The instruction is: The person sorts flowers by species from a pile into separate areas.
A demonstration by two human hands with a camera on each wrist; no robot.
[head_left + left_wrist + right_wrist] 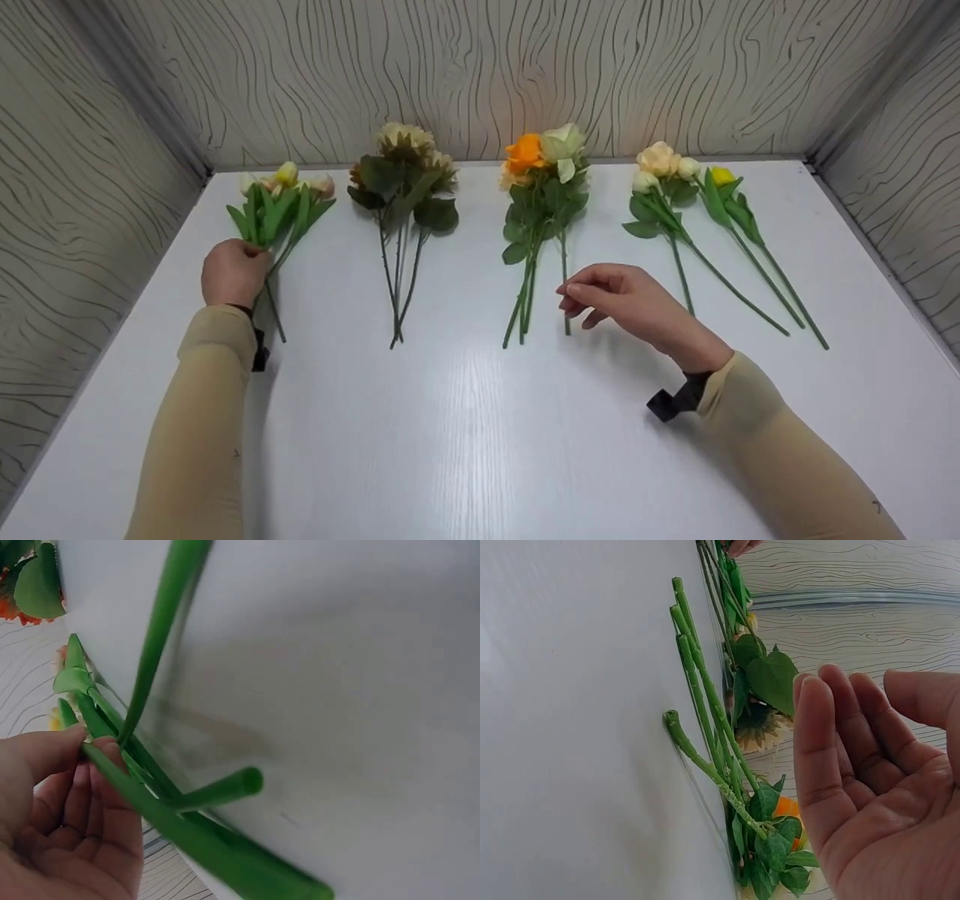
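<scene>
At the table's left side my left hand (231, 271) pinches a green tulip stem (139, 799) between thumb and forefinger. It belongs to a bunch of tulips (279, 214) with yellow, white and pink heads, lying on the table. Other stems of that bunch cross just beside the fingers. My right hand (637, 306) hovers with loosely bent fingers and holds nothing, as the palm in the right wrist view shows. Nearest to it lies a group of roses, one orange rose (525, 152) and one whitish rose (562, 142) among them, with green stems (697, 682) pointing towards me.
Cream flowers (405, 142) with dark leaves lie between the tulips and the roses. To the right are a peach flower (658, 159) with pale buds and a yellow tulip (722, 177). Patterned panels (465, 75) bound the white table (420, 427) at the back and sides.
</scene>
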